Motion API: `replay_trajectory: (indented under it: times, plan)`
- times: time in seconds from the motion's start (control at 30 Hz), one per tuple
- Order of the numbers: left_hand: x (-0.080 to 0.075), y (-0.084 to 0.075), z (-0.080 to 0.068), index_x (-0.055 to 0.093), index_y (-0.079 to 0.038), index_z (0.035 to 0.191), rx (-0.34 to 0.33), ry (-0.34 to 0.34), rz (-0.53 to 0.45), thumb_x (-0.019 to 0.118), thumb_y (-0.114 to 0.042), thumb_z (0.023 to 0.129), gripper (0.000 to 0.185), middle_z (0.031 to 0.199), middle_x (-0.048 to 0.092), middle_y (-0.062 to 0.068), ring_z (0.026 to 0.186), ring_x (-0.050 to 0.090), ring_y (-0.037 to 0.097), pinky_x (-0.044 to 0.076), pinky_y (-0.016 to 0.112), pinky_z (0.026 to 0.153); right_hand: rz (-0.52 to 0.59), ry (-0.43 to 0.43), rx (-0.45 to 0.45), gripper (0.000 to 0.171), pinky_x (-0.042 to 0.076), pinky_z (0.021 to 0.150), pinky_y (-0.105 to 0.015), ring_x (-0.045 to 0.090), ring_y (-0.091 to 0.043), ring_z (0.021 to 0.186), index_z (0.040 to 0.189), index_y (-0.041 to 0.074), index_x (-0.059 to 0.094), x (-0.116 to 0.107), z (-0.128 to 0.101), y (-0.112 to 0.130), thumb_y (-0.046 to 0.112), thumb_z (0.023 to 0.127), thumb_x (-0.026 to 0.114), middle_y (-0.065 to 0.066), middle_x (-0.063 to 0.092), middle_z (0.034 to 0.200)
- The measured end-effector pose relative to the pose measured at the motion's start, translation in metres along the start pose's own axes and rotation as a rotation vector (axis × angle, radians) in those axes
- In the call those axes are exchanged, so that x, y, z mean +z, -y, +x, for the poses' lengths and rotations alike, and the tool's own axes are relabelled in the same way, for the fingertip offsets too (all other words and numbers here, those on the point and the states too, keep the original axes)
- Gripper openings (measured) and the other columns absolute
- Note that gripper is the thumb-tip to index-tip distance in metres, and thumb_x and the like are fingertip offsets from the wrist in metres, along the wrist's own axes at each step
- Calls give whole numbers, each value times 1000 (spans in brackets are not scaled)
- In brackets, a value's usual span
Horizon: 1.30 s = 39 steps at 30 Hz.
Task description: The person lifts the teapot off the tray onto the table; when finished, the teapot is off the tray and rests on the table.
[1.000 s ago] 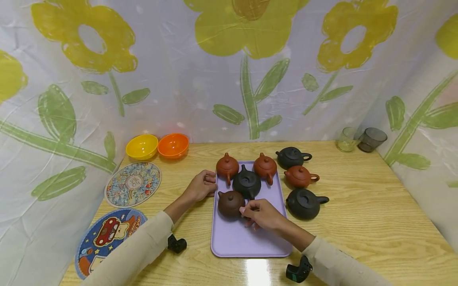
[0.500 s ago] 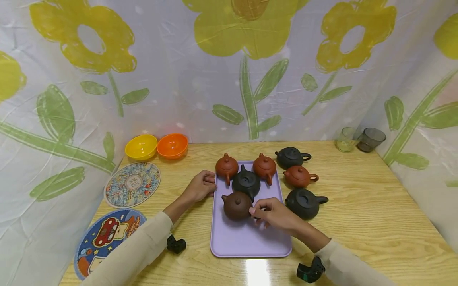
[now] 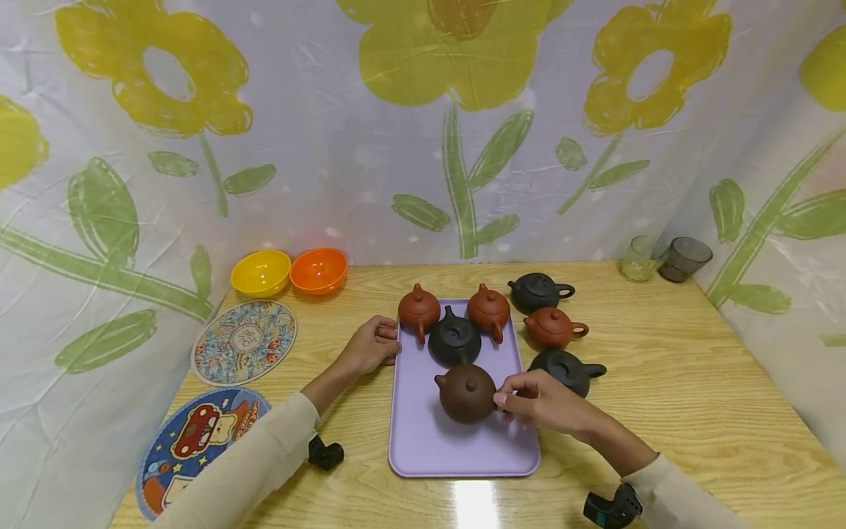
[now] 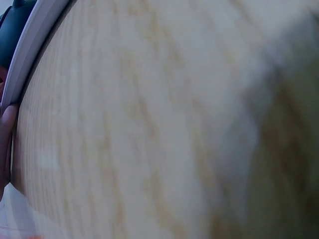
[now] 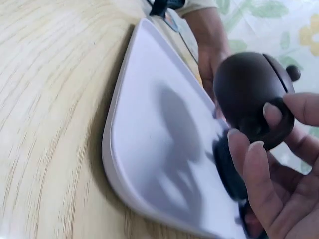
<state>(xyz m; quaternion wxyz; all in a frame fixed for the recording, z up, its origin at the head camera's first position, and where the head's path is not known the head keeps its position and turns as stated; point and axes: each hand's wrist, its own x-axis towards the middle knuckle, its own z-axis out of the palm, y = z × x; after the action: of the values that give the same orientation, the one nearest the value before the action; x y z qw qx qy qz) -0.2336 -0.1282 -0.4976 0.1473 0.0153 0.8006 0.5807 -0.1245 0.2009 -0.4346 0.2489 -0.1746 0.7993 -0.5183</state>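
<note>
A dark brown teapot (image 3: 466,394) hangs over the front half of a lilac tray (image 3: 429,459), its shadow on the tray in the right wrist view. My right hand (image 3: 545,404) pinches its handle from the right, thumb and fingers around the loop. The spout points left. My left hand (image 3: 370,344) holds the tray's left rim, and its fingertips (image 4: 9,115) show at that rim in the left wrist view. Behind the brown teapot, a black teapot (image 3: 454,339) and two red-brown teapots, one left (image 3: 419,308) and one right (image 3: 489,308), stand on the tray.
Right of the tray stand a black teapot (image 3: 537,292), a red-brown teapot (image 3: 550,327) and another black teapot (image 3: 562,367). Yellow (image 3: 261,273) and orange bowls (image 3: 319,272) sit back left, above two round mats (image 3: 244,342). Two glasses (image 3: 685,258) are back right.
My right hand has lifted the brown teapot and carried it right and toward me, away from the black teapot. The left hand stays at the tray's rim.
</note>
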Motion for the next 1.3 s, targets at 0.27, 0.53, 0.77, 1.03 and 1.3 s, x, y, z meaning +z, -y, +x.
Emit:
replay_trajectory:
  times: [0.27,0.53,0.77,1.03,1.3]
  plan:
    - [-1,1,1,51,0,133,6,4,-5,66,0,92,44,121,56,19,100,62,24,62,31,74,-26,73,-82,27,53,60,-28,62,-23,78,92,-3,67,-20,-18,-12,21,102,58,-23,68,90]
    - [-1,-1,-1,51,-1,133,4,6,-11,66,0,92,43,121,56,18,99,62,23,62,31,74,1,136,-157,22,54,60,-29,60,-26,76,93,-2,67,-37,-33,-25,13,103,53,-27,62,90]
    - [0,-2,-2,51,-1,132,4,4,-14,66,0,91,43,119,56,17,99,62,23,62,31,73,43,219,-183,20,54,58,-32,61,-28,76,98,-5,66,-51,-46,-35,6,103,50,-26,62,91]
    - [0,-2,-2,51,-1,131,4,5,-11,66,0,91,43,117,55,15,98,61,22,62,30,72,89,302,-196,20,53,60,-31,58,-25,75,98,-5,65,-68,-60,-51,1,103,47,-25,60,91]
    - [-1,-2,-2,51,-1,133,-1,5,-10,66,0,91,45,120,56,17,100,63,23,62,31,74,87,324,-148,21,52,57,-33,60,-24,77,97,-3,65,-88,-74,-66,-2,103,44,-22,61,92]
